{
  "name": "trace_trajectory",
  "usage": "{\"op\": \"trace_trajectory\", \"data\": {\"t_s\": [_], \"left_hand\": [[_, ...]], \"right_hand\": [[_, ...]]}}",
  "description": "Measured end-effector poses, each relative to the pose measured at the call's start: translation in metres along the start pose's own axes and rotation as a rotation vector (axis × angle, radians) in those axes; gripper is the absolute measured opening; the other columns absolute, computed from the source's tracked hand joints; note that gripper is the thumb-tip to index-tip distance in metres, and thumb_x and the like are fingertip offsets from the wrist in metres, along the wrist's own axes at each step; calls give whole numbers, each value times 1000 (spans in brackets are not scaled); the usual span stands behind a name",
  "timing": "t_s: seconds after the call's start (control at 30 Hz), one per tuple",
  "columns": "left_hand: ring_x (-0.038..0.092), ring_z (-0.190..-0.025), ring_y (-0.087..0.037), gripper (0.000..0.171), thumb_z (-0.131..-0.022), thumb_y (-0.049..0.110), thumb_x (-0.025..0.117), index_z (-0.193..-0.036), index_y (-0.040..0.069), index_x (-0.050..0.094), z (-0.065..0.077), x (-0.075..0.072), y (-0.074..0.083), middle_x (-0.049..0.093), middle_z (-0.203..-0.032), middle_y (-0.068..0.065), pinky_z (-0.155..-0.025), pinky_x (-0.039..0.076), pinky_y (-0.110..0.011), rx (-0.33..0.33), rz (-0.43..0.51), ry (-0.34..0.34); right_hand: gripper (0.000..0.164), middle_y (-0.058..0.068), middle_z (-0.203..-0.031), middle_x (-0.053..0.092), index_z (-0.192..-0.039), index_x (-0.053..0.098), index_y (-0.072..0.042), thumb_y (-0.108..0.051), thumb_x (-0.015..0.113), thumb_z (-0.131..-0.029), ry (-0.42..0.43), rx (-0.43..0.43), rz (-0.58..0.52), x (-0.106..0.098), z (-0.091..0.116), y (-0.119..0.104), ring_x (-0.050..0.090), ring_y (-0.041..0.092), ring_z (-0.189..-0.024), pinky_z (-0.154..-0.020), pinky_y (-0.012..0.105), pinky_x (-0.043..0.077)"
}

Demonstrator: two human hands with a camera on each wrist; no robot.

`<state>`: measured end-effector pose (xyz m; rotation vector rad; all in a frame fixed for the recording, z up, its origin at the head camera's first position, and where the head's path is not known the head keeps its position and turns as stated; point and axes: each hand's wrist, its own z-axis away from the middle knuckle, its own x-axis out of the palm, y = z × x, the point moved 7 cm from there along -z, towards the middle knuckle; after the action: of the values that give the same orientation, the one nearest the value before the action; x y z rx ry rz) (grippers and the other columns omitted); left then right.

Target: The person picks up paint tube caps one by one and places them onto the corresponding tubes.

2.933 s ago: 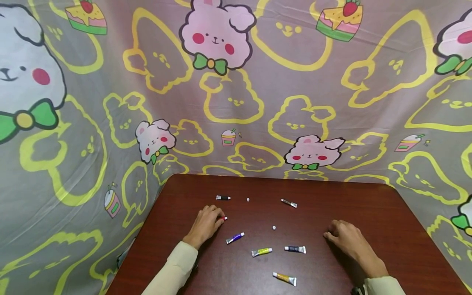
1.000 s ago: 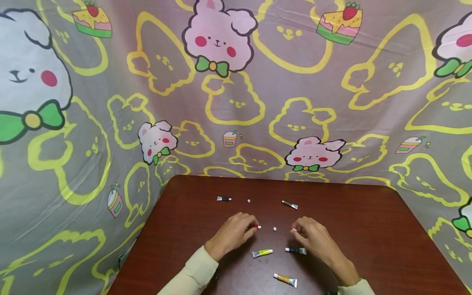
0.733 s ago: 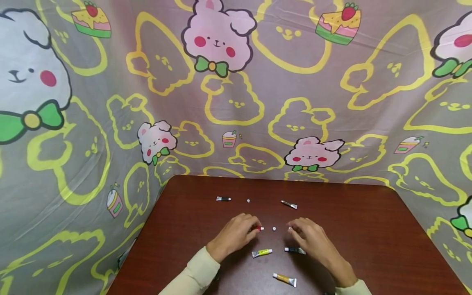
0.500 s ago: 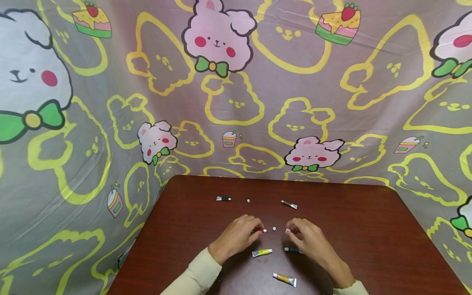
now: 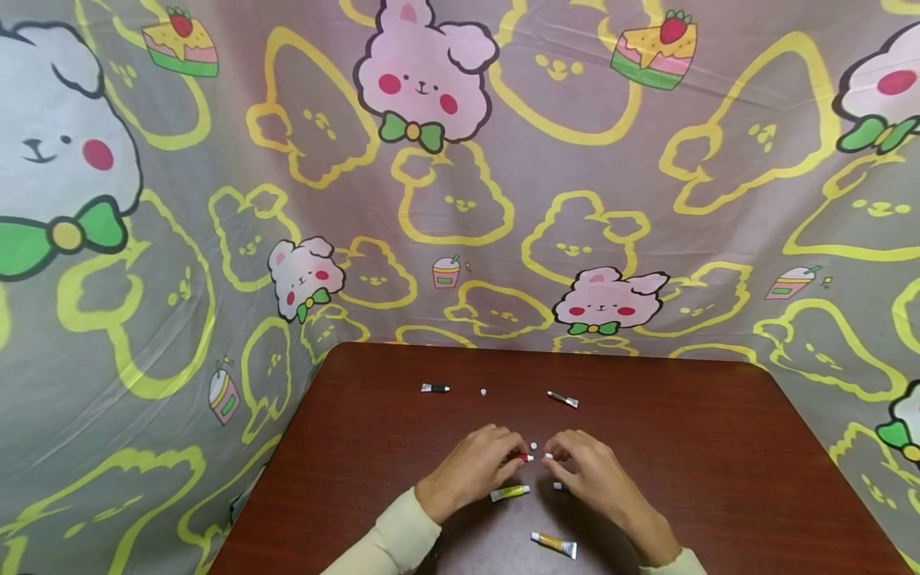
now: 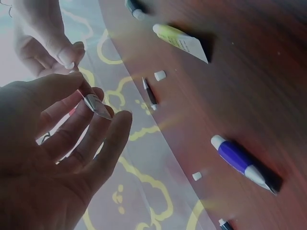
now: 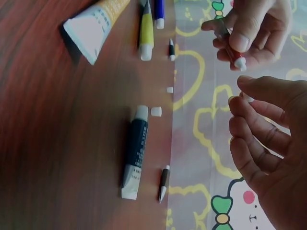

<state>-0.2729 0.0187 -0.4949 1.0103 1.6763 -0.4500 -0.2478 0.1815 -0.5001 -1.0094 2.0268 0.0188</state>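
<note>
Near the table's middle my left hand (image 5: 474,465) grips a small red paint tube (image 7: 234,53), its white nozzle end pointing right. The tube's silver tail (image 6: 98,106) sticks out between the fingers in the left wrist view. My right hand (image 5: 600,483) pinches a small white cap (image 7: 247,97) between thumb and forefinger. The tube's end and the cap face each other, a short gap apart. Beneath the right hand lies a dark blue tube (image 7: 136,148), mostly covered in the head view. A purple-blue tube (image 6: 240,158) is hidden there by the left hand.
On the brown table (image 5: 683,415) lie a yellow tube (image 5: 509,493), an ochre tube (image 5: 553,545), a black tube (image 5: 434,388) and a brown tube (image 5: 562,398). Two loose white caps are there, a near cap (image 5: 533,446) and a far cap (image 5: 484,392). Patterned cloth (image 5: 460,200) hangs behind.
From far apart, both hands have come together at the middle. The left hand carried the red tube rightward; the right hand brought the cap leftward. Their gap has narrowed over the last second.
</note>
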Motion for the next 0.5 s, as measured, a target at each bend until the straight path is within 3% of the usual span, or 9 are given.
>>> {"op": "trace_trajectory", "data": {"t_s": [0.5], "left_hand": [[66, -91, -6, 11, -104, 29, 76, -108, 19, 76, 0, 1, 6, 76, -101, 8, -82, 54, -20, 8, 4, 5]], "right_hand": [[33, -12, -85, 71, -93, 72, -18, -3, 96, -76, 2, -11, -25, 6, -3, -11, 65, 3, -77, -65, 20, 53]]}}
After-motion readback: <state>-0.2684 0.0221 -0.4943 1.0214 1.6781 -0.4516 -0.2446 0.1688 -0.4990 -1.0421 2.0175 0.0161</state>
